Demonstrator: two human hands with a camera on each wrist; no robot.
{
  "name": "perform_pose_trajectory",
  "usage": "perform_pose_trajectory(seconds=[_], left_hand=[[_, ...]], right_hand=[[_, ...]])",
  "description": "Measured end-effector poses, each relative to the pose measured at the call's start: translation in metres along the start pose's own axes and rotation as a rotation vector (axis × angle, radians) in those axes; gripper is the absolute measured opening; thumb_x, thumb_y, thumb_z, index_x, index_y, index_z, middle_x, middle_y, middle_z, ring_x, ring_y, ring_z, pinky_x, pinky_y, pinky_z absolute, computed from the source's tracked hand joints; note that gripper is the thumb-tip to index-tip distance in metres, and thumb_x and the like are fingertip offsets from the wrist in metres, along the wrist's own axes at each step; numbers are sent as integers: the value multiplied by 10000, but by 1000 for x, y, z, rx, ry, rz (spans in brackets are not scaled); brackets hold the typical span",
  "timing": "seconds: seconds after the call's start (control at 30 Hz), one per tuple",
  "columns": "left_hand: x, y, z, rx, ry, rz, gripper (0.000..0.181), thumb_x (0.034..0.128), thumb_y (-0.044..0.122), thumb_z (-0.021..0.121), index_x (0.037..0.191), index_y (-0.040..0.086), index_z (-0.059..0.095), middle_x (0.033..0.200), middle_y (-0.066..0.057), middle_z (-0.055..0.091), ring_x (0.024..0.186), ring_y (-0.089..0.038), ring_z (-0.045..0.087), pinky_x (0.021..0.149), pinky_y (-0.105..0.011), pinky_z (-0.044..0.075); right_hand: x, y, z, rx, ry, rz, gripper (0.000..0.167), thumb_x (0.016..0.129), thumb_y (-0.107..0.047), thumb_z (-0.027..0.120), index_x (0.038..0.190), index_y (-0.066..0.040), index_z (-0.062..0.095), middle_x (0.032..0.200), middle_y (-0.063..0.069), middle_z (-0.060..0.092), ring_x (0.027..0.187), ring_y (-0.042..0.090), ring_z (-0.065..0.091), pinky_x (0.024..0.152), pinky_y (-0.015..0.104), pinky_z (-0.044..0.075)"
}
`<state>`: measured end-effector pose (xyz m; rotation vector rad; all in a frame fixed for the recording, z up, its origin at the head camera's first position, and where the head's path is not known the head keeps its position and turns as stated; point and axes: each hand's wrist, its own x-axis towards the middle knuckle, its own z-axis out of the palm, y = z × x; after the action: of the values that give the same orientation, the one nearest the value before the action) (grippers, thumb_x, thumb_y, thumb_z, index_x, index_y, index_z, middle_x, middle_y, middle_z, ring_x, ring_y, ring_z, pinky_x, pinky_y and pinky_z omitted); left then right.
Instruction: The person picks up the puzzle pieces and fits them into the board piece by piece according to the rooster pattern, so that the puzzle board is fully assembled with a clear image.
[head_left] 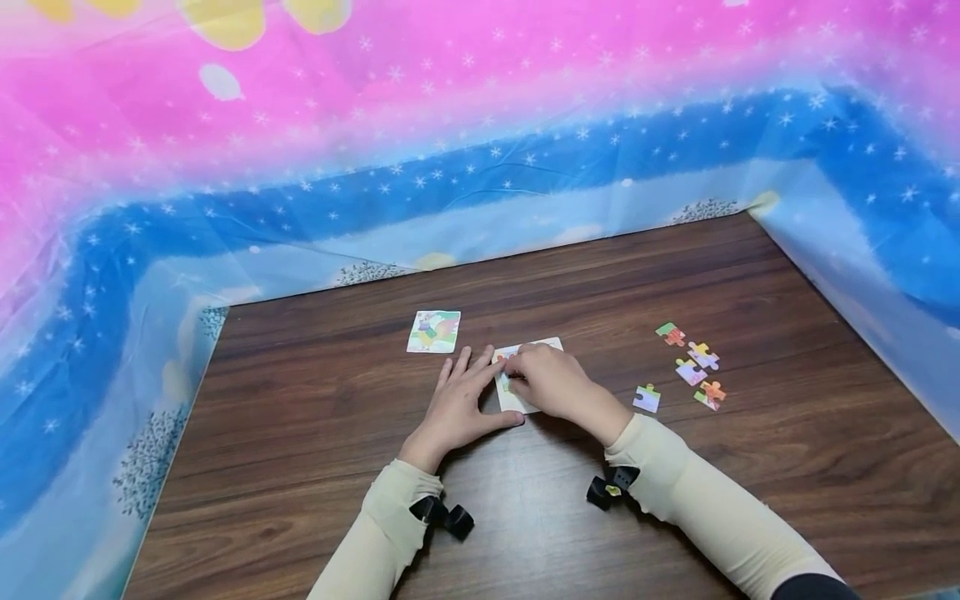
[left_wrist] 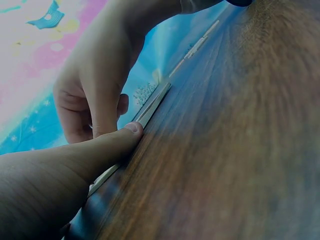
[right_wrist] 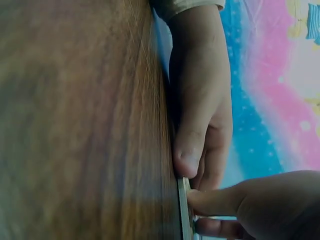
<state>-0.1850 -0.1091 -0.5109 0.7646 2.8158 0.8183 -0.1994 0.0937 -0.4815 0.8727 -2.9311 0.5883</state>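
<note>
A small white-bordered puzzle board [head_left: 512, 403] lies between the two hands. My left hand [head_left: 461, 410] is spread flat at its left side; in the left wrist view its thumb rests on the edge of the board [left_wrist: 159, 101]. Over the board, my right hand [head_left: 553, 382] bends its fingers down, the fingertips touching the board in the right wrist view [right_wrist: 184, 215]. Whether a piece is between those fingertips is hidden. Bits of orange and green print show beside the fingers.
Several loose puzzle pieces [head_left: 691, 372] lie to the right on the brown wooden table [head_left: 300, 450], one [head_left: 647, 398] closest to the right forearm. A square picture card [head_left: 433, 332] is behind the left hand. Patterned cloth [head_left: 450, 179] hangs along the table's far and side edges.
</note>
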Motion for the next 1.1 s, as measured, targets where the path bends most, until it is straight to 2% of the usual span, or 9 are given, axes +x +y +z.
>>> perform_pose_trajectory(seconds=[0.3,0.4,0.5,0.6,0.7,0.77,0.87,0.93,1.1], left_hand=[[2,1,-1,4,-15,3,930,892,605,789,1647,214,413,1730,-79,261,1623,-363,81,1292,-570,11],[2,-1,-1,5,-14,2,923,898,607,781,1648,217,411,1732,-77,254,1623,-363,73,1291,-574,10],[0,-3,-2,-7,-17,-10,919,903,601,778,1653,227,401,1737,-72,235,1626,-355,56,1290,-576,-2],[-2,-4,-3,-5,-15,-18,919,903,603,778,1652,228,402,1738,-73,233,1625,-359,55,1289,-580,-2],[-3,-5,-3,-1,-7,-21,921,895,607,783,1647,223,415,1735,-74,246,1624,-363,67,1289,-580,7],[-4,-6,-1,-2,-6,-18,922,892,606,786,1643,214,422,1734,-81,252,1622,-373,73,1288,-586,14],[-3,-5,2,-6,-5,-15,924,889,609,788,1641,209,428,1734,-81,254,1622,-376,75,1288,-585,15],[-3,-5,4,-3,-1,-7,920,887,606,792,1635,203,439,1731,-89,263,1620,-386,80,1287,-594,21],[1,-2,3,14,-4,-7,925,883,612,794,1637,216,434,1733,-73,257,1623,-366,75,1290,-581,15]], right_hand=[[0,5,-5,-76,-41,-121,65,962,-129,778,1020,-146,802,1085,26,718,1004,264,689,739,442,602],[-2,0,-9,-120,-121,-124,216,988,-165,751,1200,-123,768,1216,74,703,1104,311,676,802,484,604],[-5,-6,-15,-141,-250,-119,419,1035,-219,694,1437,-108,657,1426,122,608,1203,354,603,881,522,581],[-7,-2,-23,-49,-327,-119,509,1069,-239,638,1543,-74,552,1563,159,512,1322,399,532,1023,563,516],[-10,18,-42,106,-300,-101,510,1063,-214,642,1525,-17,551,1528,194,545,1352,404,536,1107,574,456],[-16,38,-61,188,-249,-71,477,1039,-184,677,1464,17,597,1429,210,620,1277,381,601,1085,570,472],[-31,71,-87,200,-190,-15,378,994,-176,743,1309,27,699,1237,173,717,1031,278,689,937,517,557],[-45,92,-101,193,-201,30,326,966,-196,782,1214,11,739,1122,116,749,918,204,681,841,473,575],[-79,133,-127,169,-249,191,266,957,-229,796,1115,-17,758,998,23,744,839,150,652,724,401,559]])
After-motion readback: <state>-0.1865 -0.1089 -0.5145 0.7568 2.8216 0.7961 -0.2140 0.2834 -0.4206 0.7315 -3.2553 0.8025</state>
